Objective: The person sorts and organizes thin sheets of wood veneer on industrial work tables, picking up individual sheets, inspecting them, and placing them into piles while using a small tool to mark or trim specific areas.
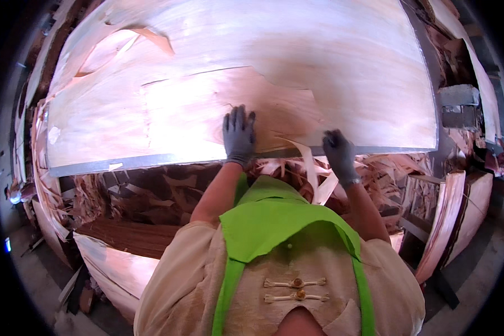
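My left gloved hand (239,137) lies flat, fingers extended, on the veneer sheet (235,84) by the table (168,160)'s near edge. My right gloved hand (338,151) is curled at that edge, can't tell if gripping; a veneer strip (309,165) hangs over beside it.

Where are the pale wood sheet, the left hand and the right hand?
Pale wood sheet (378,103), head view: bare surface, right side.
Left hand (239,138), head view: back of the hand.
Right hand (340,153), head view: back of the hand.
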